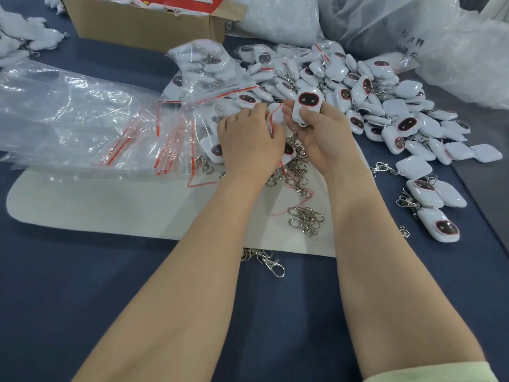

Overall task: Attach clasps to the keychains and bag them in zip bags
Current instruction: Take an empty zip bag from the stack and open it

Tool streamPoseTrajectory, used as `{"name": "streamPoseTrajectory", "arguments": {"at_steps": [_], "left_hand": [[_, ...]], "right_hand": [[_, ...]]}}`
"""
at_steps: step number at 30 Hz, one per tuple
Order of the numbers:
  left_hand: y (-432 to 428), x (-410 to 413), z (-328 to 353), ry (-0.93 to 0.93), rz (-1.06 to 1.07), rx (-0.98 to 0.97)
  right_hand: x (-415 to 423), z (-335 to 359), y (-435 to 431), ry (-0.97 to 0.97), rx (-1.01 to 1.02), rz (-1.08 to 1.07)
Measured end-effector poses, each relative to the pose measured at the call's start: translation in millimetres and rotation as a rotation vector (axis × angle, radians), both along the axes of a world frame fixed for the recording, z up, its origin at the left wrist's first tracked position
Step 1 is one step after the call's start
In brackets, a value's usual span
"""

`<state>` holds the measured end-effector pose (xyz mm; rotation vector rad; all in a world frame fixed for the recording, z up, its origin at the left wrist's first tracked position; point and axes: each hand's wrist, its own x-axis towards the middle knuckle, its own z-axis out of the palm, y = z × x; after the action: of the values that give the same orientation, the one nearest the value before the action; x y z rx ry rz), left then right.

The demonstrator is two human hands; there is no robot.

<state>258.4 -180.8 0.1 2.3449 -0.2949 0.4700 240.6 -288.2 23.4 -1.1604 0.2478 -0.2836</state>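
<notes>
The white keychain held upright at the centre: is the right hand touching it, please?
Touching. The head view shows the right hand pinching the white keychain, its thumb pressed across the lower front. The left hand grips a zip bag beside it.

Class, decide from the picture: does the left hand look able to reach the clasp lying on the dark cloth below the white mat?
Probably yes: the clasp lies uncovered by the left forearm, but the left hand grips a zip bag and must drop it first.
</notes>
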Motion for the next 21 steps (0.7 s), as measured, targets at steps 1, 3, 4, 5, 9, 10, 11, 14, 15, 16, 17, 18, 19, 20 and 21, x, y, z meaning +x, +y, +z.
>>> {"name": "streamPoseTrajectory", "arguments": {"at_steps": [1, 3, 4, 5, 9, 10, 11, 14, 15, 16, 17, 18, 19, 20, 21], "left_hand": [[0.1, -0.3, 0.4, 0.001, -0.001, -0.007], [0.0, -0.9, 1.7, 0.008, -0.001, -0.038], [0.1, -1.2, 2.8, 0.015, 0.001, -0.065], [0.3, -1.6, 4.3, 0.024, 0.004, -0.099], [1.2, -4.8, 11.2, 0.068, 0.014, -0.215], [1.3, -5.8, 12.7, 0.079, 0.013, -0.241], [1.2, -6.7, 14.2, 0.087, 0.01, -0.266], [0.8, -8.5, 17.9, 0.102, -0.01, -0.307], [0.8, -8.8, 18.8, 0.105, -0.012, -0.309], [0.8, -9.1, 19.7, 0.104, -0.011, -0.309], [0.6, -9.3, 20.5, 0.101, -0.009, -0.309], [0.5, -9.7, 21.5, 0.097, -0.007, -0.309], [0.0, -10.2, 22.5, 0.092, -0.006, -0.309], [-0.2, -10.8, 23.5, 0.085, -0.003, -0.309], [-0.4, -11.1, 24.5, 0.076, 0.002, -0.31]], "right_hand": [[0.1, 1.4, 0.1, 0.008, -0.014, -0.016], [1.8, 4.8, -0.1, 0.033, -0.061, -0.06], [3.3, 6.6, -0.8, 0.045, -0.11, -0.08], [4.6, 8.9, -1.3, 0.053, -0.173, -0.095], [4.1, 23.9, -5.4, 0.112, -0.505, -0.121], [2.8, 28.0, -8.2, 0.15, -0.588, -0.127], [0.8, 31.8, -11.2, 0.189, -0.647, -0.12], [-6.6, 43.1, -19.0, 0.311, -0.807, -0.028], [-8.7, 46.0, -21.3, 0.352, -0.884, 0.021], [-10.3, 47.8, -22.9, 0.387, -0.944, 0.079], [-11.4, 48.5, -23.9, 0.411, -0.978, 0.132], [-11.4, 48.0, -24.0, 0.421, -0.987, 0.168], [-10.5, 46.5, -23.2, 0.412, -0.976, 0.193], [-9.3, 43.9, -21.0, 0.384, -0.947, 0.217], [-8.3, 41.1, -16.8, 0.348, -0.902, 0.238]]}}
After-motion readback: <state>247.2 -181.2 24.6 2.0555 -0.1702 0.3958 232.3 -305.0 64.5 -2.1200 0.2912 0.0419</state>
